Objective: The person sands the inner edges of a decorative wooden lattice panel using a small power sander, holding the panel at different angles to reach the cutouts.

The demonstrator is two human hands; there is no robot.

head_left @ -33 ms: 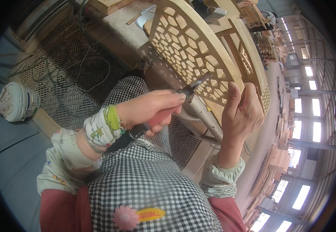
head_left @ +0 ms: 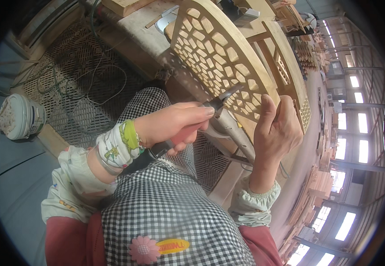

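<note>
A curved wooden panel [head_left: 261,76], pierced with many irregular openings, stands tilted in front of me. My left hand [head_left: 170,122] is closed around a red-and-black hand-held tool [head_left: 184,134]. Its narrow, flat metal tip [head_left: 231,92] points at the lower part of the panel; I cannot tell whether it touches the wood. At the panel's near right corner, my right hand [head_left: 277,126] grips the edge, thumb up and fingers curled over. Part of the tool's body is hidden by my left hand.
A grey metal tube [head_left: 234,128] runs below the panel. Behind it lies another wooden frame [head_left: 270,48]. A white bucket [head_left: 33,117] stands at the left, near cables [head_left: 92,84] on slatted matting. Stacked wood [head_left: 318,181] is at the right.
</note>
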